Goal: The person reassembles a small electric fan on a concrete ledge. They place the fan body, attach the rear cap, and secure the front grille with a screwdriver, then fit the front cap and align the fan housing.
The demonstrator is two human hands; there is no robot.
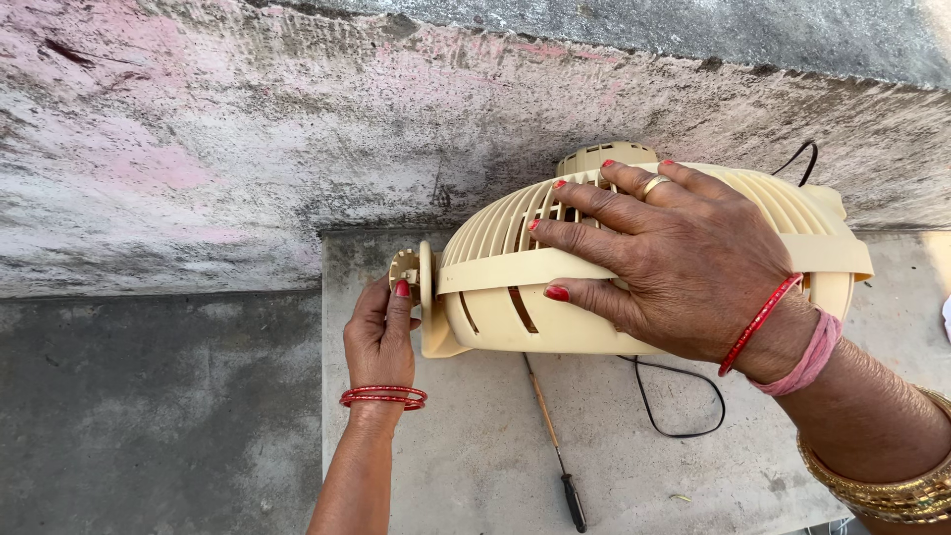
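A cream plastic fan (pixel 495 297) with a slatted guard lies on a concrete slab (pixel 446 456), against a stained wall. My right hand (pixel 674 258) rests spread over the top of the guard, fingers pressing on the slats. My left hand (pixel 381 332) grips a small round knob (pixel 404 266) sticking out at the fan's left end, with thumb and fingers around it. Both wrists wear red bangles.
A screwdriver (pixel 555 436) with a wooden shaft and dark handle lies on the slab below the fan. The fan's black cord (pixel 684 396) loops beside it. The weathered wall (pixel 248 129) rises right behind. A lower grey floor (pixel 149 416) lies left of the slab's edge.
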